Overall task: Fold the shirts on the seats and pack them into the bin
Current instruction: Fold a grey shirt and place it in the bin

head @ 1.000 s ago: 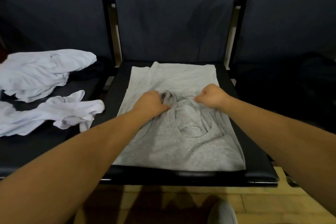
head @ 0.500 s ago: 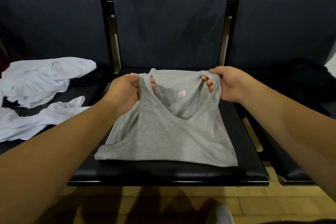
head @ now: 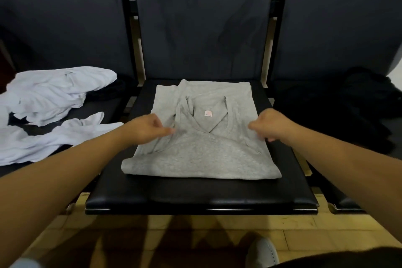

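A grey sleeveless shirt (head: 202, 154) lies flat on the middle seat (head: 200, 200), folded over itself, with its neckline and pink label facing up at the far side. My left hand (head: 148, 130) hovers at the shirt's left edge, its fingertips touching the cloth near the left strap. At the right edge, my right hand (head: 272, 126) hangs with loosely curled fingers and holds nothing; it is slightly blurred. White shirts (head: 54, 93) lie crumpled on the left seat. No bin is in view.
Dark clothing (head: 365, 106) is heaped on the right seat. Black seat backs (head: 202, 28) rise behind all three seats. A wooden floor and a grey shoe (head: 261, 252) show below the middle seat's front edge.
Both hands lifted the shirt's straps, carried them away from me and laid them down. They have let go and drawn back to the shirt's left and right edges.
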Demonstrator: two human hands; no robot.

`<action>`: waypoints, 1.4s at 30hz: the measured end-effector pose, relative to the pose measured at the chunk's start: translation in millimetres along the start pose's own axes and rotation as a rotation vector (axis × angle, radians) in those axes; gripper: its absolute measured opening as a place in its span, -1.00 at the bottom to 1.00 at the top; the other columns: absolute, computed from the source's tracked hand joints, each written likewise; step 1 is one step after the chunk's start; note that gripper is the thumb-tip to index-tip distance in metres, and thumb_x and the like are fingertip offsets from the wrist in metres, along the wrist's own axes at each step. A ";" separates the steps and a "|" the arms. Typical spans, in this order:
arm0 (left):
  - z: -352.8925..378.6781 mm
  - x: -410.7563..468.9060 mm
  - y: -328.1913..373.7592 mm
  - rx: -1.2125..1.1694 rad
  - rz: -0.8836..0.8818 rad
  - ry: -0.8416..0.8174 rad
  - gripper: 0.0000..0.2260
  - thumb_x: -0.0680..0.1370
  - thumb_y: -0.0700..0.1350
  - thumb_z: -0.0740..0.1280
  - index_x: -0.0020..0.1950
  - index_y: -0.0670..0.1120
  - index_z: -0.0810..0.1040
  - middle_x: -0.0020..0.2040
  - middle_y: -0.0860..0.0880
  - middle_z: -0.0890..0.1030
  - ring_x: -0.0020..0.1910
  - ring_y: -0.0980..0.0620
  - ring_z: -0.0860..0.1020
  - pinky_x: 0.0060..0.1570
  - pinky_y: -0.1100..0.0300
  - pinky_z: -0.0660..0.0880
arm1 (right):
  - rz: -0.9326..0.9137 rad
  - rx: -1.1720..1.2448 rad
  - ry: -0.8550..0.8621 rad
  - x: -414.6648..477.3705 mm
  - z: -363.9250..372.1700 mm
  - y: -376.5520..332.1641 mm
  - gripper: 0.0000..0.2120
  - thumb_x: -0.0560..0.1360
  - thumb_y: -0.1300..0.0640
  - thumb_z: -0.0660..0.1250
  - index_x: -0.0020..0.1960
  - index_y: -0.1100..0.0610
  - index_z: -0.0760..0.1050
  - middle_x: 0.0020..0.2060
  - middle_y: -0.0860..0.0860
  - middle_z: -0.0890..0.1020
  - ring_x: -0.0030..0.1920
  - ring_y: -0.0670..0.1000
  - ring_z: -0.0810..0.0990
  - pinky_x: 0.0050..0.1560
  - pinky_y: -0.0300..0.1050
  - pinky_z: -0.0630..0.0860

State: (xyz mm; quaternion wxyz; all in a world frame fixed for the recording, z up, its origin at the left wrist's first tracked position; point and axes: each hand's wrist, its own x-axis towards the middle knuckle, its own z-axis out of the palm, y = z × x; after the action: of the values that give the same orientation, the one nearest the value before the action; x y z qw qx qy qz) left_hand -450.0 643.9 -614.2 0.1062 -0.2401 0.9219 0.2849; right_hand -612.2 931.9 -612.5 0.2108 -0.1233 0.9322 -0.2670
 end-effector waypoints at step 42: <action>6.0 -77.7 -88.6 -0.870 0.055 -0.343 -0.71 0.43 -0.23 0.55 0.10 -0.31 0.65 0.19 -0.29 0.65 0.10 -0.09 0.68 0.02 0.24 0.63 | -0.125 0.337 -0.382 -89.7 -14.7 55.0 -0.71 0.42 0.23 0.53 0.13 0.16 0.65 0.04 0.03 0.73 0.10 0.03 0.69 0.15 -0.13 0.57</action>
State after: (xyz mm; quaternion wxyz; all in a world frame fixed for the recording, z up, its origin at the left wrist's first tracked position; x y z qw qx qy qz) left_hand -338.1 613.0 -635.3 0.1391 -0.1873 0.6919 0.6833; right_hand -546.4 1014.6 -602.1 0.3838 -0.1922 0.8084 -0.4028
